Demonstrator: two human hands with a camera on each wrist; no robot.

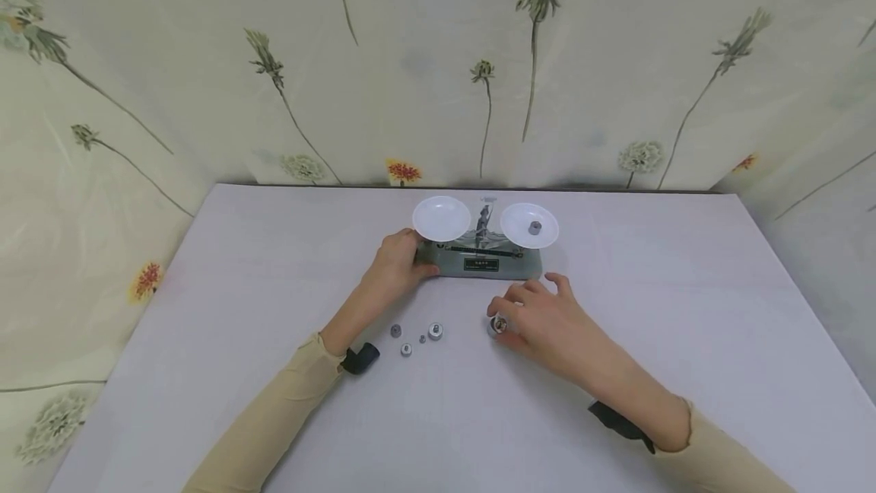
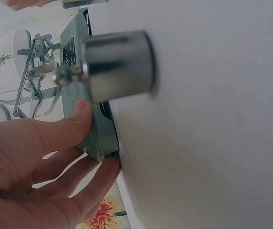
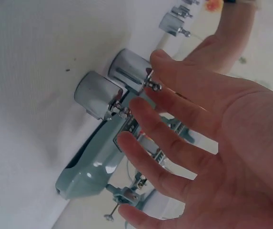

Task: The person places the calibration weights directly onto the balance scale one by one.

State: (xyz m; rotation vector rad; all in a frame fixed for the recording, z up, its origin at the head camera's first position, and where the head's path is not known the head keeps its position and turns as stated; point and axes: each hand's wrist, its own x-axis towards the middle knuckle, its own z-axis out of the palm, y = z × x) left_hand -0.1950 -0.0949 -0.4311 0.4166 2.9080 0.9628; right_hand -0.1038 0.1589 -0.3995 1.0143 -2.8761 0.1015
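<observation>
A balance scale (image 1: pixel 482 261) with a grey-green base and two white pans stands toward the back of the table. My left hand (image 1: pixel 397 257) grips the left end of its base, the thumb (image 2: pixel 76 119) on the front side. On the right pan (image 1: pixel 527 240) sits a small metal weight (image 1: pixel 535 227). My right hand (image 1: pixel 544 318) is spread just above two cylindrical metal weights (image 3: pixel 96 93) with knobs. Its thumb tip (image 3: pixel 159 57) is right at one weight (image 3: pixel 126 71), and other fingertips lie close to the knobs.
Several smaller weights (image 1: pixel 436 332) stand on the white table (image 1: pixel 424 432) between the forearms. The left pan (image 1: pixel 441 217) bears nothing. Floral cloth (image 1: pixel 411 112) hangs behind the table. Dark bands (image 1: pixel 360 358) circle both wrists.
</observation>
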